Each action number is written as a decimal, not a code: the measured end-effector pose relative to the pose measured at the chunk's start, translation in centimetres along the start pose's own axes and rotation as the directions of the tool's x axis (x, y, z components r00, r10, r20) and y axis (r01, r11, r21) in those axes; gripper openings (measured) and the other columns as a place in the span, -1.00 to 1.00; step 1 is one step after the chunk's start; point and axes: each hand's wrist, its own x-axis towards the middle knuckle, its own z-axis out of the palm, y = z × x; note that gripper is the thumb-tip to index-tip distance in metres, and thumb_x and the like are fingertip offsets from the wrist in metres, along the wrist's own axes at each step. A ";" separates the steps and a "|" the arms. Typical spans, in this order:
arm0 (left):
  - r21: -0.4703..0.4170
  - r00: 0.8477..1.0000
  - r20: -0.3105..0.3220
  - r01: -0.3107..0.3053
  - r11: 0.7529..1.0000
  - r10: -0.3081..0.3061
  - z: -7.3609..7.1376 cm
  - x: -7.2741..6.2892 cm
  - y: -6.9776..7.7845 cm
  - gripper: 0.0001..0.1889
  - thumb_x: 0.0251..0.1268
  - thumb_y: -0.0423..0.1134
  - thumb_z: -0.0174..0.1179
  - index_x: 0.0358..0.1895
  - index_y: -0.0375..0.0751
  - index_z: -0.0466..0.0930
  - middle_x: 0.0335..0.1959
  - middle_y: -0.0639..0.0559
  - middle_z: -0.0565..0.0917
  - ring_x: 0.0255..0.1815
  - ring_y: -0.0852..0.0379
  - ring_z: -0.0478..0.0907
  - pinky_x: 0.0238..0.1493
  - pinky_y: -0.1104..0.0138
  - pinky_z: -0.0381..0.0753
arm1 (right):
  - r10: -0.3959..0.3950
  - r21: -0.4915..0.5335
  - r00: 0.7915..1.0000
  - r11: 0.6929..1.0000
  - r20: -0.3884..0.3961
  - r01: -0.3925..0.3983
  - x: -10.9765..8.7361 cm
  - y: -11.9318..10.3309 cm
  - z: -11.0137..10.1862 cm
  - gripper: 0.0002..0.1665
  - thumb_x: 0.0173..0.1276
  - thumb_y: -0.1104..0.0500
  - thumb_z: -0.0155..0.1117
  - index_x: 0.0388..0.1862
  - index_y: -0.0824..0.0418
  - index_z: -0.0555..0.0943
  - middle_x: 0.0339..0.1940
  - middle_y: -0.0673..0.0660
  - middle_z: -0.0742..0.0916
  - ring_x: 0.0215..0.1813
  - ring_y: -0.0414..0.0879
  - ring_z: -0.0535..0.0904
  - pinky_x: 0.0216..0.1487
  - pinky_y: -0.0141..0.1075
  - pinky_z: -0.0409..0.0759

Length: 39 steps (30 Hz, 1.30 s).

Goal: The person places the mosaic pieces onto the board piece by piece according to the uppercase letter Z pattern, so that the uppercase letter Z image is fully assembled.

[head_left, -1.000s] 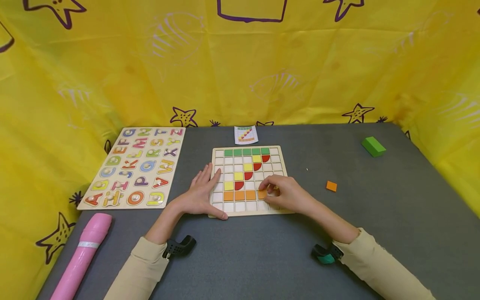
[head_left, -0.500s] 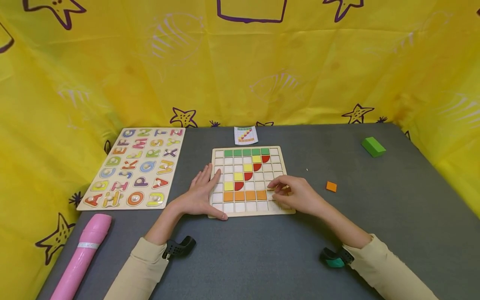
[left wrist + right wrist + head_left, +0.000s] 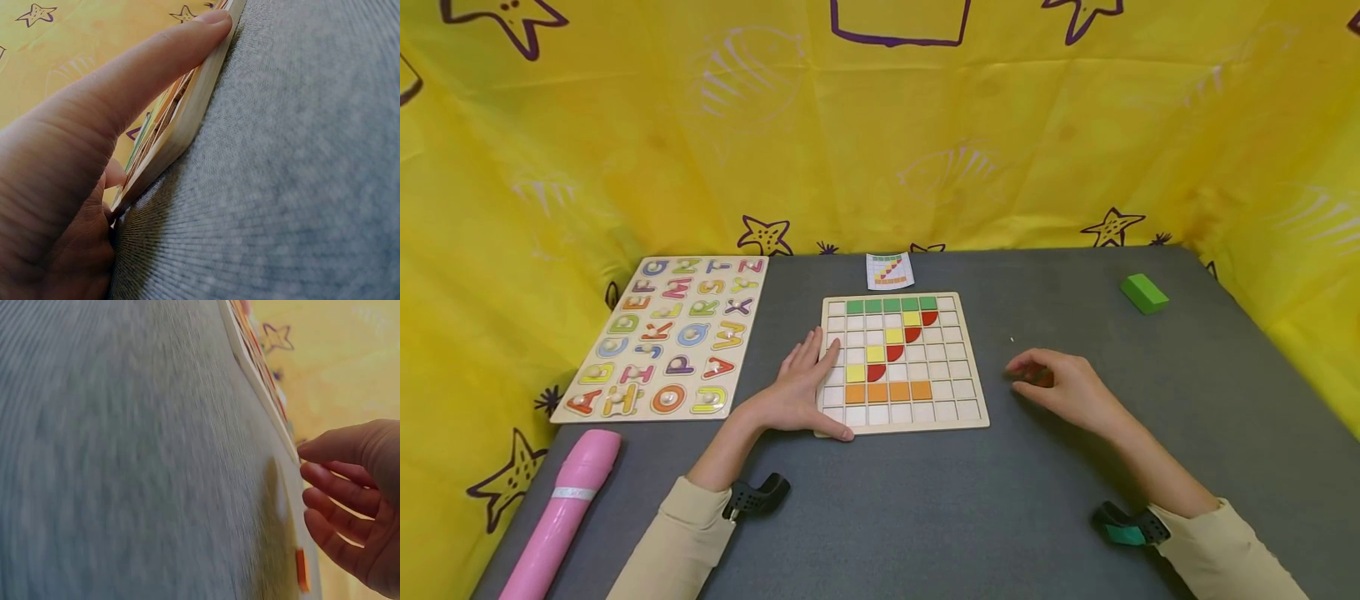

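Observation:
A wooden grid board (image 3: 910,415) lies on the table, its cells holding green, yellow and orange square tiles and red quarter-round tiles along a diagonal. My left hand (image 3: 797,387) rests at its left side with fingers spread; in the left wrist view the thumb (image 3: 169,47) lies across the board's edge (image 3: 187,119). To the right of the board, my right hand (image 3: 1067,387) is above the table, fingers loosely bent and holding nothing. A loose orange tile (image 3: 302,570) lies beneath it in the right wrist view; the hand hides this tile in the head view.
Behind the board is a small pattern card (image 3: 891,272). A wooden alphabet puzzle (image 3: 688,414) lies at the left, with a pink microphone-shaped object (image 3: 561,517) in front of it. One green block (image 3: 1144,293) sits at the back right. A yellow curtain (image 3: 880,150) surrounds the table.
My right hand has left the fourth orange tile in the lower row and moved right, off the board to above the loose orange tile. My left hand stays in place.

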 end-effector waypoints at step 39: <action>0.011 1.000 0.001 0.006 1.000 -0.006 0.0 0.0 -0.1 0.42 -0.28 0.28 0.52 0.56 -0.31 -0.21 0.55 -0.31 -0.40 0.55 -0.16 -0.51 0.43 -0.09 -0.37 | 0.039 0.073 0.998 0.996 0.058 -0.043 1.0 -0.9 0.0 -0.74 0.18 0.19 0.49 -0.13 0.11 0.70 -0.27 -0.03 0.70 -0.24 -0.11 0.56 -0.22 -0.28 0.57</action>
